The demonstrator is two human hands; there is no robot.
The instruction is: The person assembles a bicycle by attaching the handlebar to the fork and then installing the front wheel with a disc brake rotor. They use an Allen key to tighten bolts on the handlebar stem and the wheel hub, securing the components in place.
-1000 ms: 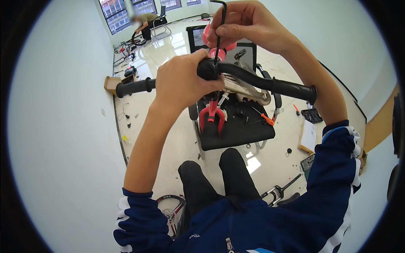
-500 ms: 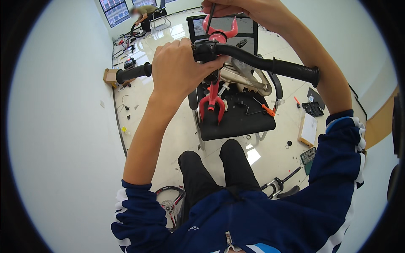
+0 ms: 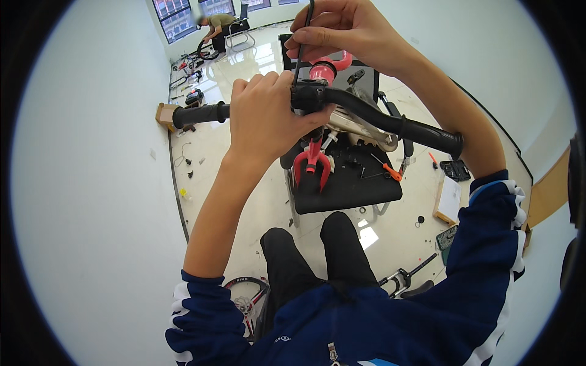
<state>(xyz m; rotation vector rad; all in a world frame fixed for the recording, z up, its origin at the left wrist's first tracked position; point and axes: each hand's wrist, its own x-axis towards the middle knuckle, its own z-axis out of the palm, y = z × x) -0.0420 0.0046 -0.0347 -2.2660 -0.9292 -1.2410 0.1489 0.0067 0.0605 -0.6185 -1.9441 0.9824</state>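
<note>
Reaching farthest left, the left grip (image 3: 198, 114): no hand on it; likely rubbery and tacky, so a sure hold with good leverage.
Left hand (image 3: 259, 122): wrapped round the handlebar (image 3: 357, 103) just left of its middle, fingers together over the top, thumb underneath.
Handlebar: held up above the chair seat (image 3: 342, 198), running out past the seat's left and right edges; probably stiff metal, moderate in weight, awkward for its width, best gripped near the middle or by both ends.
Hex key (image 3: 299, 66): slanting down beside the left fingertips to the clamp; whether its tip is seated, I cannot tell. Likely light, rigid and slick if oily; best pinched well up the shank.
Clamp (image 3: 308, 96): black, at the handlebar's middle; presumably hard and unyielding, a cramped place for fingers.
Red fork (image 3: 312, 158): by the seat's left edge, prongs towards the front edge; looks stiff, its smooth paint perhaps slippery.
Right hand (image 3: 345, 33): thumb and fingertips pinched on the hex key's upper part.
Screwdriver (image 3: 392, 172): orange-handled, near the seat's right edge.
Right grip (image 3: 432, 137): no hand round it; its end meets the right forearm (image 3: 479, 131) in view, contact unclear.
</note>
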